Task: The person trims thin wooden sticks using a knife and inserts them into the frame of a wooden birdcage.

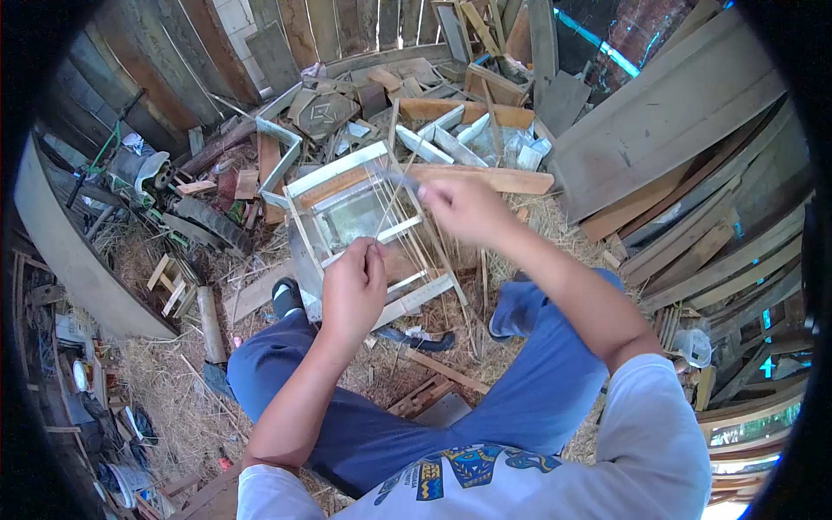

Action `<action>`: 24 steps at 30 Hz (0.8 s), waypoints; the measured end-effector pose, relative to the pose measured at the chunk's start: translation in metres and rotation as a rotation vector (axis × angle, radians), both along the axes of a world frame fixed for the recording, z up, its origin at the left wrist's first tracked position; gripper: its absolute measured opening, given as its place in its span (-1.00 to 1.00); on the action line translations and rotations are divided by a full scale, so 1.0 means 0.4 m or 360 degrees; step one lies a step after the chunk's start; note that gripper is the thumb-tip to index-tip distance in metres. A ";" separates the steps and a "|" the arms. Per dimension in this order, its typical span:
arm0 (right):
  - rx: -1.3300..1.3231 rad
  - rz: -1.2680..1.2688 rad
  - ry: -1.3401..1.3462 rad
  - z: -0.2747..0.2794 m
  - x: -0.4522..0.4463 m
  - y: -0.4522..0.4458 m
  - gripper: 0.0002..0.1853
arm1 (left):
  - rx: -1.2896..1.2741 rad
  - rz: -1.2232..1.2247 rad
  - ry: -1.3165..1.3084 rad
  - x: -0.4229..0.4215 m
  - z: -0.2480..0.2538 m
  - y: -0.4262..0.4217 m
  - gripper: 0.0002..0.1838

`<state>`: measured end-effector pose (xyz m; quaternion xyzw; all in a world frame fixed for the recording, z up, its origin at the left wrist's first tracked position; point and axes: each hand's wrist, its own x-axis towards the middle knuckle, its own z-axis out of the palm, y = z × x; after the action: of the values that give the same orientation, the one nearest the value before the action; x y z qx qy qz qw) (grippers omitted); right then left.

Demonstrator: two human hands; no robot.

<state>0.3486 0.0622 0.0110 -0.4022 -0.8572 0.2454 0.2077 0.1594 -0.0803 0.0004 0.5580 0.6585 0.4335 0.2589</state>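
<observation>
My left hand [355, 282] is closed, its fingertips pinching a thin light strip [386, 218] that runs up toward the right hand. Above and to the right, my right hand [459, 206] is closed round a knife-like tool [398, 178] whose narrow grey blade points left; it looks slightly blurred. Both hands are over a pale wooden frame [338, 172] with crossbars and thin lengthwise sticks. Whether the blade touches the strip cannot be made out.
Straw covers the ground [199, 373]. Scrap wood [325, 113] is piled beyond the frame. A bicycle-like vehicle [143, 173] lies at the left, and large boards [667, 113] lean at the right. A dark curved object [425, 340] lies between my legs.
</observation>
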 end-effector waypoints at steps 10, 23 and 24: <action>-0.0490 -0.0267 0.0045 0.028 -0.001 0.044 -0.60 | 0.0137 0.0028 0.0286 0.006 0.016 0.001 -0.87; -0.0233 0.0088 -0.0045 0.019 -0.018 -0.040 -0.58 | 0.0119 0.0041 0.0311 0.008 0.029 0.000 -0.89; -0.0327 -0.0034 0.0038 0.022 -0.017 -0.020 -0.58 | 0.0092 0.0036 0.0326 0.008 0.034 0.002 -0.89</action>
<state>0.3420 0.0543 0.0199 -0.4274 -0.8208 0.3345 0.1781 0.1627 -0.0797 0.0140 0.5991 0.6750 0.3961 0.1691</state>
